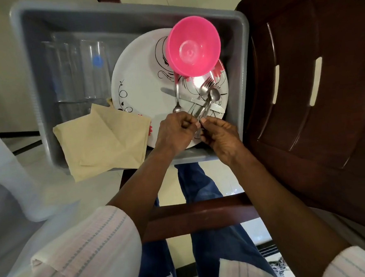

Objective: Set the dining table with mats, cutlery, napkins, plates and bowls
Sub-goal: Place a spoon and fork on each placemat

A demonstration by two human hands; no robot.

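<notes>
Grey tub on a chair, packed with tableware.
Left hand and right hand pinch cutlery; loose pieces could slip and clatter.

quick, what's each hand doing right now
Left hand: closed on the cutlery handles.
Right hand: closed on the same cutlery handles.
</notes>
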